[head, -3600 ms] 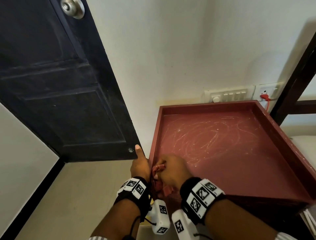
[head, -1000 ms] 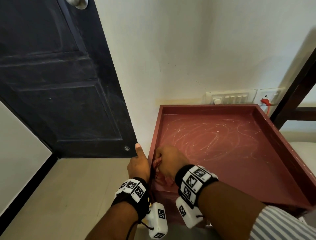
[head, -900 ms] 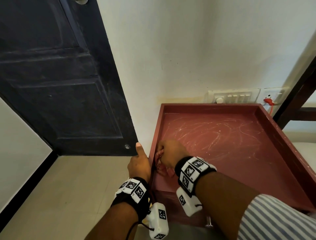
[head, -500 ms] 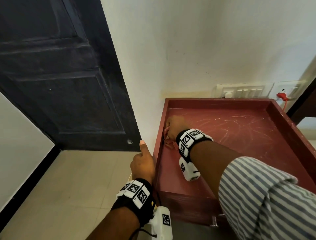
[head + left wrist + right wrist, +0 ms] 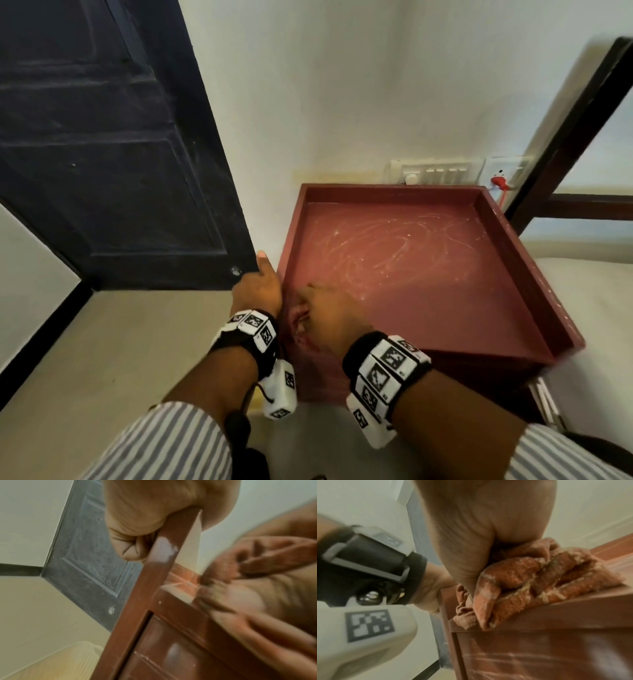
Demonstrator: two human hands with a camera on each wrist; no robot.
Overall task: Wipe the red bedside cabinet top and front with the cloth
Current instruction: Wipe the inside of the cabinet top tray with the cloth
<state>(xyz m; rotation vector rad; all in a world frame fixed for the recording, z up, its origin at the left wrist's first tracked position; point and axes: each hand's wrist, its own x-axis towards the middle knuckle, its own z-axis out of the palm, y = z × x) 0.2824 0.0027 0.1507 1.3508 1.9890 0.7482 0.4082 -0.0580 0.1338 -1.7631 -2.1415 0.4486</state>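
**Cloth at the cabinet's near-left corner, left hand on the rim**

Head view: the red wooden bedside cabinet (image 5: pixel 411 274), its top a shallow tray with a raised rim, stands against a white plastered wall (image 5: pixel 342 85). Pale swirling scratch marks cover the top beyond the right hand (image 5: pixel 329 315). A dark panelled door (image 5: pixel 102 154) stands past the left hand (image 5: pixel 257 291), over a beige floor (image 5: pixel 85 359). Beyond the cabinet's far edge a white switch panel (image 5: pixel 435 171) and a socket with a red plug (image 5: pixel 498 181) sit on the wall; a dark wooden bed frame (image 5: pixel 565 137) rises to the right of both hands. The right hand lies over the crumpled reddish cloth (image 5: pixel 301 322) at the cabinet's near-left corner.

Left wrist view: the left hand (image 5: pixel 154 513) grips the cabinet's left rim, thumb outside, fingers hidden over the edge. The right hand and cloth appear blurred to its right.

Right wrist view: the right hand (image 5: pixel 488 534) clutches the bunched cloth (image 5: pixel 530 582), terry-textured, rust-red, flecked with whitish dust, pressed on the front rim and hanging slightly over it. The cabinet front (image 5: pixel 539 649) below shows faint pale streaks.
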